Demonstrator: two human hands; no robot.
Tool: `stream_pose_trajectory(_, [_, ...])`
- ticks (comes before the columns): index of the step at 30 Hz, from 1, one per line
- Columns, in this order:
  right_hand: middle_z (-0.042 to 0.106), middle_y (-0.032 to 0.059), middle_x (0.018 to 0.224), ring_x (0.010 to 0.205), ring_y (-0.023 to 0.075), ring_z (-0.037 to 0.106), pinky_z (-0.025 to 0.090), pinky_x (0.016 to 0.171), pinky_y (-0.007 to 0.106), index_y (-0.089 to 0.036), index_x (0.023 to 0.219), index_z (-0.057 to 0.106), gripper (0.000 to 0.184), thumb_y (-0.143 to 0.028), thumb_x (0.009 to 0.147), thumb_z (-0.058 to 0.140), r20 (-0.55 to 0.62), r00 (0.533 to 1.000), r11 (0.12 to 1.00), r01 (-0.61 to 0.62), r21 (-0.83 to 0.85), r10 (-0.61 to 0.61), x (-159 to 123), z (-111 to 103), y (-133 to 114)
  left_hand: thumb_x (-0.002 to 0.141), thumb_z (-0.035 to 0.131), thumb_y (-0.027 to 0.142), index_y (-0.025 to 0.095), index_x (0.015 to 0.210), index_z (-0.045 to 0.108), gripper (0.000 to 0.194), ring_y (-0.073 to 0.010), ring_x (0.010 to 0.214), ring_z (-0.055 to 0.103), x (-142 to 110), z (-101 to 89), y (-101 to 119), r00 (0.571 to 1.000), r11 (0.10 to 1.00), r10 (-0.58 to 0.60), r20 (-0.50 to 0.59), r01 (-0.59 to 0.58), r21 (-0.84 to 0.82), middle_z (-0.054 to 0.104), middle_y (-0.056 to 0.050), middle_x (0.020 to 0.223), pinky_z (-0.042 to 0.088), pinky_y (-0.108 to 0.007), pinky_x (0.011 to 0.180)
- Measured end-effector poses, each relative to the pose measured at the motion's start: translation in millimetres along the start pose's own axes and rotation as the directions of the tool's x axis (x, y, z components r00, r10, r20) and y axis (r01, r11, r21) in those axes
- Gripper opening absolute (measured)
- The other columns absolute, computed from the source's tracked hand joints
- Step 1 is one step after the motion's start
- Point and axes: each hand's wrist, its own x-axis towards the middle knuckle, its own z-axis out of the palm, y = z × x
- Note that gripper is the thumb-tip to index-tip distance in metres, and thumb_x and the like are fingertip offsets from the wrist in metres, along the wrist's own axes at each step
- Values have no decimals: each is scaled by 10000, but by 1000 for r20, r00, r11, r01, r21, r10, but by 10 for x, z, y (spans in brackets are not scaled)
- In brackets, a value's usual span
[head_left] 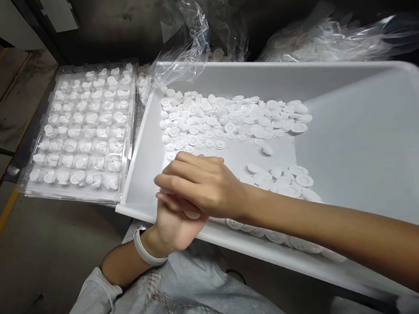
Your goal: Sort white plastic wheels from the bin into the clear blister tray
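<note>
My left hand, with a pale band on its wrist, is palm up over the near left edge of the grey-white tub. Its fingers curl round small white plastic discs, of which only edges show. Across it lies my right hand, back upward, its fingers bent over the left palm and against the discs. The right fingertips are mostly hidden. Beyond the hands, many loose white plastic discs cover the tub's far left floor. Another heap lies by my right forearm.
Left of the tub stands a stack of clear compartment trays, its cells filled with white pieces. Crumpled clear plastic bags hang over the tub's back rim, and another bag with white pieces lies behind it.
</note>
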Motion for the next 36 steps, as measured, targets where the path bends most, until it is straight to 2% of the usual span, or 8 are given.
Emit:
stream_pose_trajectory(3, [588, 30, 665, 629, 126, 510, 404, 529, 258, -150, 840, 585, 179, -218, 960, 472, 25, 999, 996, -47, 80, 45, -85, 10, -4, 943, 341, 328, 207, 963, 647, 330, -118, 1014, 615, 12, -43, 35, 996, 999, -33, 83, 33, 2, 642, -16, 926, 515, -216, 881])
stream_pose_trajectory(6, [586, 30, 709, 647, 119, 546, 465, 577, 248, -155, 934, 554, 157, -277, 974, 464, 6, 986, 968, -167, 188, 169, -84, -65, -24, 949, 315, 317, 178, 855, 649, 374, -117, 952, 626, -9, -22, 65, 994, 1000, -28, 101, 28, 5, 640, -20, 843, 504, -229, 897])
stream_pose_trajectory(12, [619, 12, 786, 618, 94, 588, 473, 538, 224, -201, 947, 546, 106, -274, 971, 473, -7, 902, 874, -416, 252, 431, -37, -268, -43, 939, 334, 329, 172, 842, 643, 360, -88, 791, 601, -56, 41, 57, 985, 1000, -3, 172, 6, -13, 643, -3, 828, 480, -282, 954])
stream_pose_trajectory(18, [624, 21, 753, 640, 117, 595, 490, 591, 262, -193, 919, 560, 150, -317, 961, 487, 86, 921, 888, -390, 243, 381, -151, -334, 21, 919, 389, 272, 161, 808, 633, 290, -79, 808, 610, -56, -17, 71, 966, 999, -30, 258, 36, -17, 654, -1, 831, 487, -234, 846])
stream_pose_trajectory(22, [629, 23, 748, 627, 118, 608, 497, 555, 257, -204, 923, 554, 179, -338, 979, 450, 57, 909, 864, -411, 291, 413, -197, -344, 21, 906, 402, 250, 151, 809, 646, 280, -82, 772, 611, -46, -22, 68, 960, 999, -37, 278, 44, -16, 653, -9, 808, 465, -255, 945])
stream_pose_trajectory(26, [592, 5, 679, 578, 110, 578, 452, 461, 230, -217, 891, 558, 209, -374, 978, 451, -39, 856, 814, -475, 334, 515, -217, -372, 25, 896, 432, 268, 143, 1049, 664, 304, -121, 963, 643, -42, -31, 43, 951, 1000, -11, 308, 16, -14, 687, -40, 1001, 422, -267, 1044])
stream_pose_trajectory(30, [607, 18, 751, 630, 119, 590, 485, 513, 255, -221, 879, 571, 240, -404, 975, 449, -6, 833, 784, -519, 342, 554, -260, -395, 44, 895, 425, 261, 141, 1185, 626, 373, -177, 1219, 576, -52, -47, 15, 957, 1000, 2, 290, -4, 6, 678, -65, 1135, 348, -326, 1159])
stream_pose_trajectory(36, [581, 24, 765, 652, 119, 568, 478, 546, 258, -215, 901, 533, 109, -245, 968, 453, -8, 884, 851, -447, 277, 467, -300, -482, 45, 855, 481, 235, 123, 1169, 625, 363, -215, 1299, 527, -65, -49, 12, 975, 1000, 12, 223, -18, 25, 658, -77, 1210, 352, -339, 1175])
